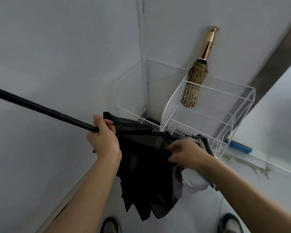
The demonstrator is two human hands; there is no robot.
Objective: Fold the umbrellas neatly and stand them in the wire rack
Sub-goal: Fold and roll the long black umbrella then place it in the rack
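Gathering the loose canopy of the black umbrella is the step in hand: it is collapsed but not yet wrapped, and its panels hang in untidy folds below both hands, above the floor and just in front of the wire rack. The left hand is wrapped tight around the umbrella where the black shaft meets the cloth, and the shaft points away up to the left edge of the view. The right hand has its fingers curled into the fabric, pinching a fold near the canopy's right side.

By my judgement the next move calls for drawing each panel flat and turning them one way round the shaft, then finding the strap, which I cannot make out here, before the umbrella is stood in the rack.

One umbrella is already done: the gold umbrella stands in the far left corner of the rack, handle up and leaning on the wall. Most of the rack beside it looks free.

The rack sits on the floor in a corner of pale walls, with a second wire frame just to its left. A blue strip lies on the floor by the rack's right corner, and the person's shoes show at the bottom edge.
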